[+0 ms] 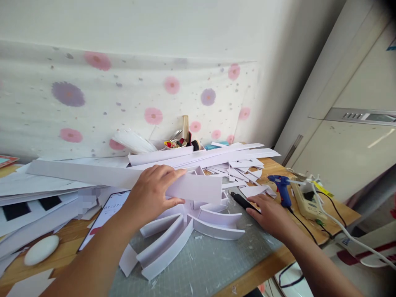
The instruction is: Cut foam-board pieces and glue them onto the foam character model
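My left hand (159, 185) grips a long white board strip (198, 187), thumb below and fingers on top, and holds it across the work. The strip runs left over the stacked sheets. Under it, a white model of curved, upright-walled channels (176, 239) rests on the grey cutting mat (216, 264). My right hand (267, 210) is at the mat's right side, thumb and fingers closed about a black craft knife (243, 203). The knife's tip points up and left, toward the scraps. Part of the model is hidden behind the strip.
A blue glue gun (281, 189) stands right of my right hand, beside a power strip (309, 200) with trailing cables. Offcuts (244, 169) pile up behind. On the left lie a phone (107, 212), a white oval object (41, 250) and board sheets (18, 181).
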Demonstrator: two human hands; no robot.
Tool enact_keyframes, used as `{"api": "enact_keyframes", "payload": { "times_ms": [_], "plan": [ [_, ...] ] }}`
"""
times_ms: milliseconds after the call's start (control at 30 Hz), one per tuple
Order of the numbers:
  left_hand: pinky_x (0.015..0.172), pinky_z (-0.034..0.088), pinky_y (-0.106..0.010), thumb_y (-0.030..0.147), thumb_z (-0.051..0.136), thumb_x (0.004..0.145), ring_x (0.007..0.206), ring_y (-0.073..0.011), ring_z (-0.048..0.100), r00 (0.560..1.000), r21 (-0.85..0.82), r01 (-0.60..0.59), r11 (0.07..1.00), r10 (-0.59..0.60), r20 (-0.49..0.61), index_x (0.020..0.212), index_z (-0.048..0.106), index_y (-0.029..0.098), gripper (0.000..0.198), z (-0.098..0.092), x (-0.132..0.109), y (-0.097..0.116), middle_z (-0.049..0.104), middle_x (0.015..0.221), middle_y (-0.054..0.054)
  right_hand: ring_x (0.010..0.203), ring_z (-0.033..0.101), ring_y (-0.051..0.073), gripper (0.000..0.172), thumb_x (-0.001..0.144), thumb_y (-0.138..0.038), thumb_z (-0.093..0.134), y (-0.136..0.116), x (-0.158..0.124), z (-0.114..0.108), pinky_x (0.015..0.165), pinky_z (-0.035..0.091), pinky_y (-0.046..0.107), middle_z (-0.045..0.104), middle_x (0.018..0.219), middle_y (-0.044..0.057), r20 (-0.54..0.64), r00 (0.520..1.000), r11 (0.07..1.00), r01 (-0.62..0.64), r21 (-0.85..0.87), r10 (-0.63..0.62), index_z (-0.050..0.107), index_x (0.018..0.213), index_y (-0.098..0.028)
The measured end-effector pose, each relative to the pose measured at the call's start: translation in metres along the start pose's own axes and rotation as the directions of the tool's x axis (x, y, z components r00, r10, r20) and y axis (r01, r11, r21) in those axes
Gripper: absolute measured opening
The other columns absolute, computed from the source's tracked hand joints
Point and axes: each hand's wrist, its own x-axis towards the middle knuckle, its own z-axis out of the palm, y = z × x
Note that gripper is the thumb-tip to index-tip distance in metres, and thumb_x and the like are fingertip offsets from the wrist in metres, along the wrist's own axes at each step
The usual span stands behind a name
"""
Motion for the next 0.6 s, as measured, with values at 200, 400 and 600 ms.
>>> {"api": "enact_keyframes", "payload": {
  "times_ms": [200,400,600],
  "plan": [
    [0.091,0.042,-0.044,0.043,0.079,0.07,0.101,-0.0282,0.055,0.999,0.05,0.016,0.999,-0.014,-0.041,0.126,0.057,0.025,0.063,-0.003,-0.002,-0.001,0.061,0.109,-0.007,0.1,0.064,0.034,0.033,0.082,-0.025,0.061,-0.004,0.004,0.01,0.083,0.048,0.04,0.07,0.106,0.017,0.041,0.998,0.989,-0.032,-0.147,0.039,0.068,0.111,-0.01],
    [0.094,0.04,-0.043,0.043,0.075,0.073,0.103,-0.0287,0.054,0.999,0.077,0.026,0.997,-0.023,-0.033,0.126,0.056,0.025,0.059,-0.023,-0.004,-0.004,0.06,0.107,-0.007,0.097,0.064,0.032,0.037,0.085,-0.034,0.056,-0.002,0.001,0.0,0.083,0.049,0.041,0.068,0.108,0.016,0.001,0.999,0.991,-0.036,-0.128,0.037,0.066,0.113,-0.01],
    [0.095,0.036,-0.042,0.043,0.077,0.071,0.104,-0.027,0.053,0.998,0.092,0.06,0.994,-0.061,0.016,0.123,0.055,0.024,0.059,-0.022,-0.004,-0.003,0.057,0.107,-0.005,0.085,0.068,0.021,0.032,0.088,-0.046,0.06,-0.064,-0.013,-0.028,0.075,0.054,0.032,0.07,0.095,0.006,-0.301,0.943,0.833,0.279,0.478,-0.143,0.066,0.11,-0.023]
  ]
}}
